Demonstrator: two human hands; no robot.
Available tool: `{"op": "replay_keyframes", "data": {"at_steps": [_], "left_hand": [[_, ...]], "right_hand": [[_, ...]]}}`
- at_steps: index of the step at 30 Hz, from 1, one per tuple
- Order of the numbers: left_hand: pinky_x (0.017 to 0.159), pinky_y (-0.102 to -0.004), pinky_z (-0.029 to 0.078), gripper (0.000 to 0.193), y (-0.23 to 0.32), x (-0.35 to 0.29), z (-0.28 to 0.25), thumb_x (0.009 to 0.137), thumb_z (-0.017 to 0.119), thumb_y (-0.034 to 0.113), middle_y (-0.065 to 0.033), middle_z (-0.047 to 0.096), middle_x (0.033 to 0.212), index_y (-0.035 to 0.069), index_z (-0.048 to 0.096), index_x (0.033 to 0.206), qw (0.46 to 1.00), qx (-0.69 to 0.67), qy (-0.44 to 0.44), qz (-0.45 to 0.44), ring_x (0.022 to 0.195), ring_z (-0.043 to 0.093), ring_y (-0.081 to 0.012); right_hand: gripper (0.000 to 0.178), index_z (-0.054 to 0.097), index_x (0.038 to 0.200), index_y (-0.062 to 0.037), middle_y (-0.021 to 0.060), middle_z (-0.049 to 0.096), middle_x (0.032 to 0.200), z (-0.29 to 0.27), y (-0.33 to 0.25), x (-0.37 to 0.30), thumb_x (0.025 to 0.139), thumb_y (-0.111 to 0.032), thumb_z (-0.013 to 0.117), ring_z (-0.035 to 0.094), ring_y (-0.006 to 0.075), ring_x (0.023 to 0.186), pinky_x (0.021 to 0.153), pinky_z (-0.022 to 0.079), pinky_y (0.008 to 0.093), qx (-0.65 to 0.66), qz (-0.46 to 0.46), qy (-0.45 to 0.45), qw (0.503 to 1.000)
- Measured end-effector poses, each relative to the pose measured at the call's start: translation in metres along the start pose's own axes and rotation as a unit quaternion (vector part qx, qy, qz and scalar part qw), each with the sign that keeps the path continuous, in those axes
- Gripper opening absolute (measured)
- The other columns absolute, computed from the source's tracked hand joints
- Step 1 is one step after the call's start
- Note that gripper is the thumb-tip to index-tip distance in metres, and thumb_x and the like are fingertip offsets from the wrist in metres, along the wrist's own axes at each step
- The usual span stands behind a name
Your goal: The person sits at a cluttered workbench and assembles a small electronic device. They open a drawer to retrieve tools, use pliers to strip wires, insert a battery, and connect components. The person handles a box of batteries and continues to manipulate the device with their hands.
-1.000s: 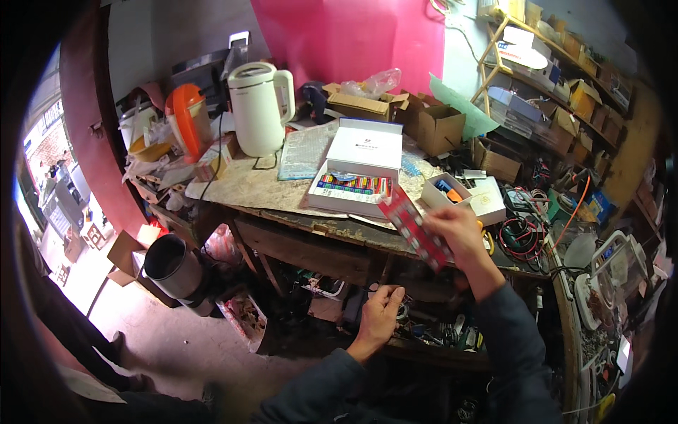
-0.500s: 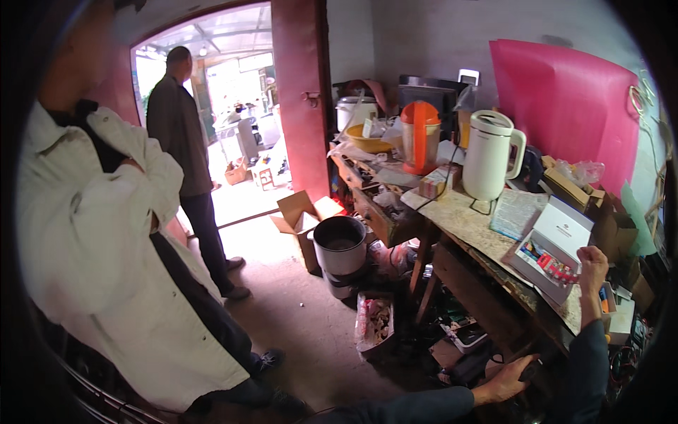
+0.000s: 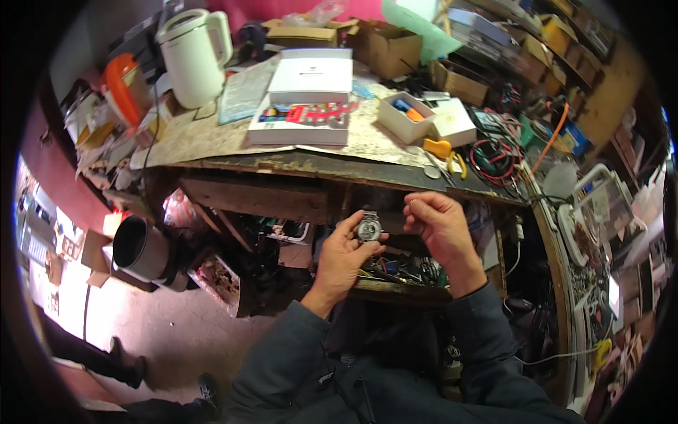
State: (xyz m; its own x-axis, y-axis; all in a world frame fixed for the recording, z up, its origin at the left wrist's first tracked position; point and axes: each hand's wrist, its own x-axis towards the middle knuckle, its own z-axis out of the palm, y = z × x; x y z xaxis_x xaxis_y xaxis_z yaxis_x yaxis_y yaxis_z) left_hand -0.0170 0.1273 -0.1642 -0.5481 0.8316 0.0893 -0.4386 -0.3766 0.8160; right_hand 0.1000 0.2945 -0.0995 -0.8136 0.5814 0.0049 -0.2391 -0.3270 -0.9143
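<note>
A worn wooden workbench (image 3: 212, 138) carries the clutter: far left stands a white electric kettle (image 3: 189, 53), with an orange container (image 3: 123, 85) beside it. In the middle a white flat box (image 3: 312, 73) lies on a larger colourful box (image 3: 300, 124). To the right sit a small open white box (image 3: 402, 116), yellow-handled pliers (image 3: 445, 152) and coiled wires (image 3: 498, 152).

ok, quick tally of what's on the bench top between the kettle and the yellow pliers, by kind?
White kettle: 1
Flat white boxes, stacked: 2
Small open white box with its lid: 1
Yellow-handled pliers: 1
Total: 5
</note>
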Motion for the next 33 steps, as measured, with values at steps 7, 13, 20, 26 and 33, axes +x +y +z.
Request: {"op": "replay_keyframes", "data": {"at_steps": [7, 13, 20, 26, 33], "left_hand": [[0.097, -0.0363, 0.059, 0.059, 0.011, -0.005, 0.003, 0.102, 0.053, -0.003, -0.0176, 0.055, 0.136, -0.007, 0.025, 0.155, 0.998, 0.029, -0.018, -0.050, 0.119, 0.065, -0.0268], [0.092, -0.0331, 0.058, 0.047, 0.000, -0.010, -0.002, 0.107, 0.047, 0.004, -0.0176, 0.056, 0.137, -0.005, 0.031, 0.151, 0.996, 0.088, -0.026, 0.002, 0.110, 0.068, -0.0222], [0.083, -0.0366, 0.053, 0.037, -0.002, -0.019, 0.009, 0.106, 0.054, 0.013, -0.0217, 0.070, 0.107, -0.003, 0.048, 0.139, 0.913, 0.383, 0.029, 0.135, 0.096, 0.070, -0.0277], [0.075, -0.0370, 0.053, 0.027, -0.005, -0.015, 0.007, 0.106, 0.056, 0.017, -0.0193, 0.072, 0.098, -0.003, 0.053, 0.124, 0.903, 0.393, 0.040, 0.170, 0.087, 0.070, -0.0253], [0.079, -0.0214, 0.046, 0.015, -0.003, -0.008, 0.002, 0.104, 0.062, 0.014, 0.0004, 0.063, 0.101, 0.002, 0.057, 0.110, 0.991, 0.122, 0.020, 0.060, 0.087, 0.054, -0.0043]], "right_hand": [[0.014, 0.073, 0.104, 0.0016, 0.0094, 0.074, 0.089, -0.007, 0.030, -0.040, 0.094, -0.009, 0.074, 0.070, 0.0140, 0.075, 0.069, 0.061, 0.0287, 0.003, 0.009, 0.036, 0.999], [0.009, 0.072, 0.102, 0.0029, 0.0030, 0.072, 0.089, 0.007, 0.039, -0.037, 0.095, -0.003, 0.070, 0.066, 0.0091, 0.077, 0.069, 0.055, 0.0238, -0.141, -0.077, -0.011, 0.987], [0.007, 0.072, 0.102, -0.0006, 0.0014, 0.071, 0.092, 0.014, 0.035, -0.043, 0.097, -0.005, 0.069, 0.068, 0.0086, 0.082, 0.070, 0.056, 0.0233, -0.180, -0.041, -0.018, 0.983], [0.010, 0.072, 0.102, -0.0005, 0.0004, 0.071, 0.089, 0.020, 0.042, -0.046, 0.096, -0.008, 0.071, 0.064, 0.0065, 0.079, 0.068, 0.054, 0.0229, -0.166, -0.028, -0.009, 0.986], [0.011, 0.071, 0.104, 0.0012, 0.0036, 0.072, 0.093, 0.013, 0.056, -0.028, 0.096, -0.007, 0.071, 0.068, 0.0097, 0.082, 0.077, 0.057, 0.0253, -0.110, -0.003, 0.013, 0.994]]}}
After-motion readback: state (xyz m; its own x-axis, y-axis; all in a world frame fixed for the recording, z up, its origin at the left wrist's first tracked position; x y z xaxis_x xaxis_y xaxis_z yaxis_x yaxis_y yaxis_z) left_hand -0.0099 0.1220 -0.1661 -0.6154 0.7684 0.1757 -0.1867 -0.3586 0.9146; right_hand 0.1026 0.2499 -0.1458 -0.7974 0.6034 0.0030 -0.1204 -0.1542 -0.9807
